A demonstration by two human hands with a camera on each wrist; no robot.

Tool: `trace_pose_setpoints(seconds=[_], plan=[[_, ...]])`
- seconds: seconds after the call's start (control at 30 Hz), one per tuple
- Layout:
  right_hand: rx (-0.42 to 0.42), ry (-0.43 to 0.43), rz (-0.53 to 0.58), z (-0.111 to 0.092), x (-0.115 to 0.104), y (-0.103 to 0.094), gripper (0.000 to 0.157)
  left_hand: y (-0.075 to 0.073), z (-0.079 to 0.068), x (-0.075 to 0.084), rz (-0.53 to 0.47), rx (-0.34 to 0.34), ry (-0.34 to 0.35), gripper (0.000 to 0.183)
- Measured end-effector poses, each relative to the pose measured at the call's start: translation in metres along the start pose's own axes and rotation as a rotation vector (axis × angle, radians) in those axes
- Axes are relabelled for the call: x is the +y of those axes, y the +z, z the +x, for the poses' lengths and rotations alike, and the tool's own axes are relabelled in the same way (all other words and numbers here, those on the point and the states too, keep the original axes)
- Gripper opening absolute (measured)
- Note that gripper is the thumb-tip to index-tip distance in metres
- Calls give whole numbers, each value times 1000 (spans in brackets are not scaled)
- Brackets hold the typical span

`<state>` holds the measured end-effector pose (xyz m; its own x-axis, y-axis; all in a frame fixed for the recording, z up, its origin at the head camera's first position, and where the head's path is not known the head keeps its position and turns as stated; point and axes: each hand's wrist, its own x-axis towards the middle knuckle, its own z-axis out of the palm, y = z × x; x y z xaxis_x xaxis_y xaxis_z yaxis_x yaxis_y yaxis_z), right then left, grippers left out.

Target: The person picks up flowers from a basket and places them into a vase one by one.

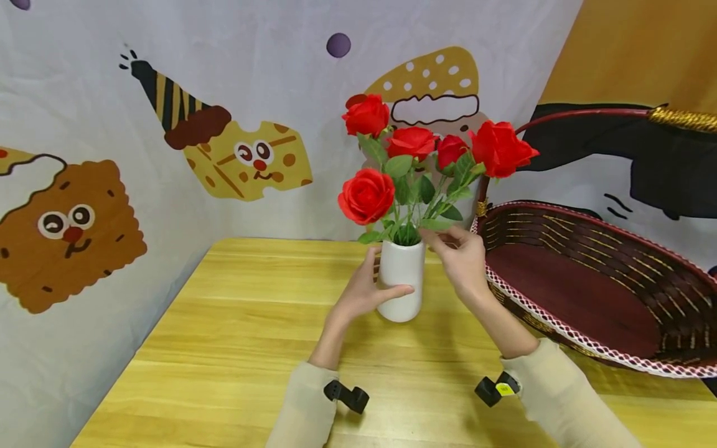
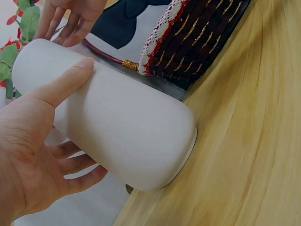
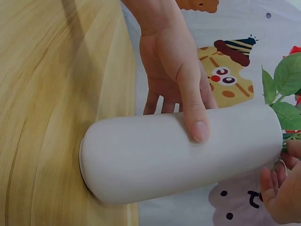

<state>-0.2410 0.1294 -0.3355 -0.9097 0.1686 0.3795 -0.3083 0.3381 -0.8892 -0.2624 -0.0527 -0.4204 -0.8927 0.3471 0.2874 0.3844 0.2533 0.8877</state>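
A white cylindrical vase (image 1: 401, 280) stands upright on the table, holding several red roses (image 1: 366, 196) with green leaves (image 1: 399, 166). My left hand (image 1: 366, 283) grips the vase from its left side. Its thumb lies across the front, as the left wrist view shows, and its other fingers (image 2: 82, 165) reach round behind. At the right of the vase mouth, my right hand (image 1: 460, 258) has curled fingers, and its thumb and forefinger pinch low on a rose stem beside the rim. Leaves and the rim partly hide those fingertips.
A dark brown woven basket (image 1: 571, 286) with a white-and-red trimmed rim and an arched handle (image 1: 588, 113) stands right of the vase, close to my right forearm. The wooden table (image 1: 235, 348) meets a cartoon-printed cloth (image 1: 269, 74) at the back and left.
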Motion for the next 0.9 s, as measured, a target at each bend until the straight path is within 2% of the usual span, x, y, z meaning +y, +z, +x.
trace_pose_setpoints(seconds=[0.13,0.37,0.47,0.67,0.9], plan=[[13,-2,10,0,1,0,37,-1,0,0,-5,2,2,81],[40,-40,76,-1,5,1,27,-1,0,1,5,-4,-4,83],[43,-21,80,-1,8,3,27,-1,0,1,2,-4,-4,84],[18,36,76,-2,10,5,29,-1,0,1,4,-1,-6,84],[-25,-9,72,-10,5,0,28,-1,-1,1,7,0,-7,84]])
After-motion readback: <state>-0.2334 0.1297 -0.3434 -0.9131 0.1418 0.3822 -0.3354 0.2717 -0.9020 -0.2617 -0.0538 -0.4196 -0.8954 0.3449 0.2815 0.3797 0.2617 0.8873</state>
